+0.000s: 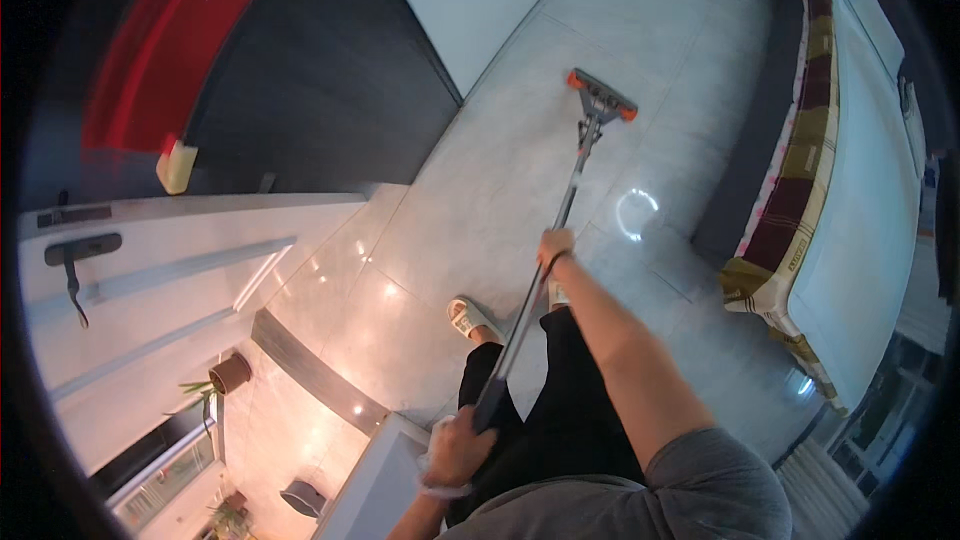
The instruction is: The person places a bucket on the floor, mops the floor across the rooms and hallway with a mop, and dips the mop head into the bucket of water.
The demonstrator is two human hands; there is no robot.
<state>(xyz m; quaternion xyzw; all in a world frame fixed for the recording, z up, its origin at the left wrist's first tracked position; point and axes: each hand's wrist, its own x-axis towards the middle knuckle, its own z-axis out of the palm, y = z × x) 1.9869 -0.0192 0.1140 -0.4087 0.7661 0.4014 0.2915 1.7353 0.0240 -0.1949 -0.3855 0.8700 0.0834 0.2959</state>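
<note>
A long-handled mop (603, 100) with a flat grey head and orange ends rests on the pale tiled floor ahead of me. Its grey metal handle (530, 312) slants back toward my body. My right hand (556, 245), a dark band at its wrist, is wrapped round the handle about midway. Lower down, near my lap, my left hand (462, 450) grips the dark upper end of the handle. A pale band circles the left wrist. The underside of the mop head, against the floor, is hidden.
A bed (850, 190) with a checked cover edge stands along the right. At left are a dark cabinet (320, 70), a blurred red item (180, 50) and an open white door (170, 280). A grey threshold strip (310, 365) leads to plants, including a potted one (230, 373).
</note>
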